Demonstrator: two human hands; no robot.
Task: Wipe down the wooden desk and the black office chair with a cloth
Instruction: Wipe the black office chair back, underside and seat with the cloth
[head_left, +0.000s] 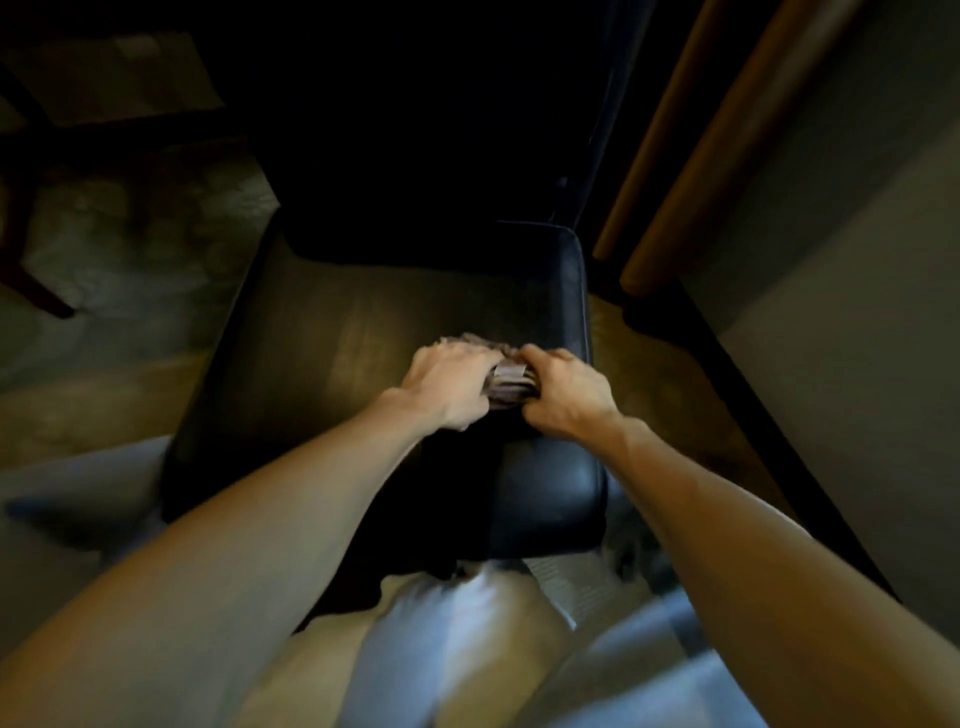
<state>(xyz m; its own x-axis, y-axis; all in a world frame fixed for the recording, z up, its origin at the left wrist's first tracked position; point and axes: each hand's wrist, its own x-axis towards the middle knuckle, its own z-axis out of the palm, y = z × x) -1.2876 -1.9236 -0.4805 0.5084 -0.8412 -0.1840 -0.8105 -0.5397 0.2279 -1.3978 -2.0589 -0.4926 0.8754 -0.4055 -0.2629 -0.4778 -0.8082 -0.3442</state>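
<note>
From the head view, the work looks to be in its chair stage: the cloth (506, 382) lies bunched on the black office chair (363, 332) seat, toward its near right. The desk is not identifiable here. The left hand (449, 384) and right hand (563, 395) both clutch the cloth, arms extended forward and down.

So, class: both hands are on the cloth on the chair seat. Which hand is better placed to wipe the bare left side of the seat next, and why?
The left hand, probably. It lies over the cloth on the side nearest that bare stretch of the chair seat, so it could sweep outward directly. The right hand would have to cross over.
</note>
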